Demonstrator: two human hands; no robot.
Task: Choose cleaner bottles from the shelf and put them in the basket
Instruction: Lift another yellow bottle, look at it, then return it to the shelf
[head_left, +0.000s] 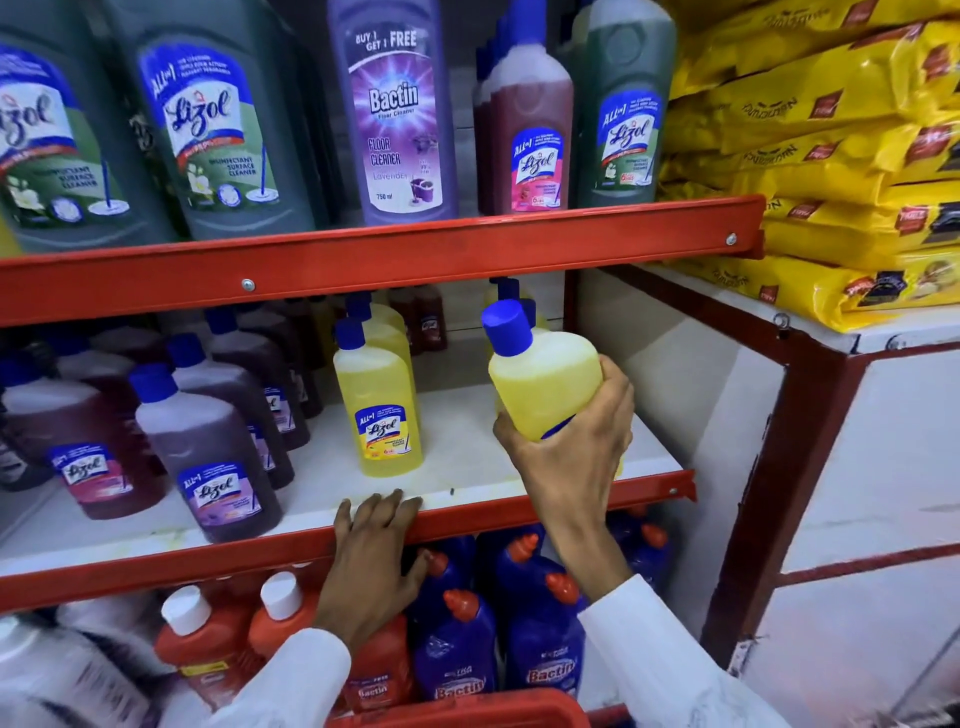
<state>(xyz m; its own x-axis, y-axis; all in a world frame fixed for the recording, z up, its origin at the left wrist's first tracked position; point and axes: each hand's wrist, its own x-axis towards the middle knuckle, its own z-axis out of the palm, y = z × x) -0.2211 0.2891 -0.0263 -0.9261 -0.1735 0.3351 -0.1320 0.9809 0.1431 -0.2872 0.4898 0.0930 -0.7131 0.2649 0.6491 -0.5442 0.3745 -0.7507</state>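
Head view: right hand (569, 447) grips yellow bottle (543, 384).

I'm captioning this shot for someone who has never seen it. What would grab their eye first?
First, the yellow bottle with a blue cap, tilted and gripped in the right hand over the middle shelf. Next, the left hand resting on that shelf's red front edge. Then the stacked yellow bags at upper right.

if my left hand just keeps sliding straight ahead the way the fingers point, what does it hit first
Probably the yellow Lizol bottle standing just past your left hand, beyond a bare strip of the white shelf board. Depth is hard to judge.
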